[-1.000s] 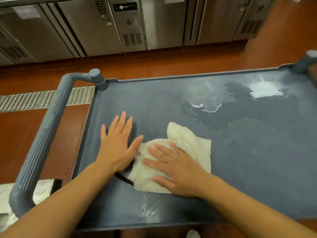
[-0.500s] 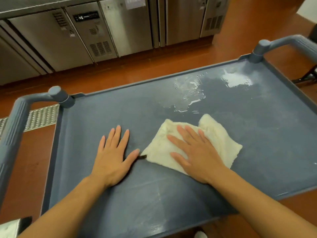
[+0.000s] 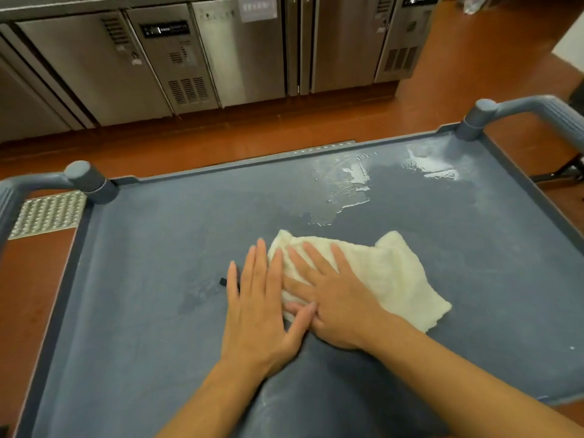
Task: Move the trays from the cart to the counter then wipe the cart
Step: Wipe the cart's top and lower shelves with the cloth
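The right hand (image 3: 335,298) presses flat-fingered on the white cloth (image 3: 388,276), the left hand (image 3: 259,308) flat just beside it on the cart (image 3: 142,279); the wet patch (image 3: 344,188) lies beyond the right grip, nearer that hand.

Left hand (image 3: 259,311) now against cloth (image 3: 388,273), apparently touching.

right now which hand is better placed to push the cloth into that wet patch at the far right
Right. The right hand lies flat on the cloth, nearer the wet patch. The left hand only overlaps the cloth's left edge, farther from it.
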The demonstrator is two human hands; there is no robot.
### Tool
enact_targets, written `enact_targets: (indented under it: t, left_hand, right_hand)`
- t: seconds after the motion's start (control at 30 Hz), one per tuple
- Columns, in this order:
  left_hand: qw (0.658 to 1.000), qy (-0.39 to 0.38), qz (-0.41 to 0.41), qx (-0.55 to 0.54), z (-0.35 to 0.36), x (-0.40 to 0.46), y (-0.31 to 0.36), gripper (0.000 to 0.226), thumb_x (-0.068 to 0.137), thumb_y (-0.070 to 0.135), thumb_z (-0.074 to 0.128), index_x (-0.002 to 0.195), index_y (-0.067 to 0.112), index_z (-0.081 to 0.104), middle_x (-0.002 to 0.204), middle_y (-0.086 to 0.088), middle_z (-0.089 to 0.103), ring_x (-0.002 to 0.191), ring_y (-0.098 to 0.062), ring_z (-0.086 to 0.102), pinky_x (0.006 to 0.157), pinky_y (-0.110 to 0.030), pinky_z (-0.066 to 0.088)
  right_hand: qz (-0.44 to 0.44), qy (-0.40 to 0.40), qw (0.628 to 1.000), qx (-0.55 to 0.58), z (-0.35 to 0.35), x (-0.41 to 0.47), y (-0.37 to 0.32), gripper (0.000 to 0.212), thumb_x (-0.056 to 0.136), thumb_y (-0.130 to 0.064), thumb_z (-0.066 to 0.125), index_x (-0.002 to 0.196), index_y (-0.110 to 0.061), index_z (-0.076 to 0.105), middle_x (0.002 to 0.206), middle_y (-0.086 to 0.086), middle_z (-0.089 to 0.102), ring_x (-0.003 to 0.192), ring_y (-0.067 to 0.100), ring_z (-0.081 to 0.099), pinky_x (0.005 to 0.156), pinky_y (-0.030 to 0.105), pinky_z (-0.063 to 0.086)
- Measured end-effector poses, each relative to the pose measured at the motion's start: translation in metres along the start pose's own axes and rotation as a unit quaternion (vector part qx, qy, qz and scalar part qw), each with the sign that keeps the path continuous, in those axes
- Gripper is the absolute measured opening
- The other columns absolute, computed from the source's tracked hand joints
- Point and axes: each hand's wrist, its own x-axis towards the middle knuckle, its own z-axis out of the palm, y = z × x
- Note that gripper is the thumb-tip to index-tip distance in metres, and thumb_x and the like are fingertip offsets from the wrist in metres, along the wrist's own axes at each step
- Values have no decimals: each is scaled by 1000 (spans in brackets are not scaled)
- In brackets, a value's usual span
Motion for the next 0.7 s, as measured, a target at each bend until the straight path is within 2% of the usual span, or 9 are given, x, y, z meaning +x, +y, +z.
enact_targets:
  t: [0.07,0.13,0.3,0.4,0.47,0.5,0.53,0.6,0.7]
  left_hand:
    - [1000,3,13,-2,0,1,0,88,97,67,33,163,11,17,172,-7,3,159,-24,3,125,-58,6]
    - [1000,2,12,7,1,2,-1,91,97,69,33,162,8,18,172,-7,5,159,-24,5,124,-60,8]
    - [996,-37,-49,67,4,8,-2,93,96,73,24,164,13,7,172,-6,-7,159,-22,-7,125,-57,-2]
    - [985,-62,-129,98,9,12,-4,89,95,70,14,164,16,-1,170,-5,-18,156,-18,-20,125,-54,-6]
    - [983,-58,-140,98,10,14,-4,87,95,65,17,164,15,2,171,-7,-13,157,-20,-17,125,-54,-4]
    - [984,-56,-142,96,11,15,-4,85,96,64,19,164,14,3,171,-8,-10,157,-20,-14,125,-54,-3]
    - [984,-58,-143,94,12,16,-3,85,96,62,20,164,14,2,171,-8,-8,158,-20,-13,125,-54,-2]
    - [984,-61,-141,92,16,18,-2,84,97,61,20,164,15,1,171,-7,-8,158,-21,-13,126,-55,-3]
    - [985,-64,-132,96,14,22,1,84,96,61,18,164,15,0,171,-7,-7,158,-22,-13,126,-55,-4]
  right_hand:
    - [-70,-19,997,-14,-1,21,10,55,106,-53,21,160,-43,16,172,-1,12,159,28,4,124,61,5]
    - [-76,-11,997,-20,-8,46,17,56,106,-50,17,161,-38,22,172,-5,10,159,23,4,124,59,9]
    - [-25,82,996,-34,-33,119,38,46,105,-46,25,149,-39,38,162,-4,28,146,23,29,113,56,31]
    - [77,125,989,2,-56,132,73,51,102,-52,14,141,-41,46,152,0,42,138,28,42,110,53,36]
    - [152,214,964,-39,-73,124,110,29,104,-46,29,118,-38,53,119,2,53,103,33,62,83,49,55]
    - [199,246,947,-53,-77,118,130,19,104,-40,35,112,-35,51,110,1,51,90,32,62,72,45,56]
    - [251,254,933,-37,-76,111,147,18,104,-37,34,114,-35,49,110,0,50,92,31,61,73,44,54]
    - [331,239,913,23,-62,106,171,34,106,-35,23,134,-31,42,131,3,52,117,30,53,96,49,44]
    - [337,207,918,32,-49,114,159,43,107,-33,26,149,-29,36,150,15,43,135,36,40,112,52,31]
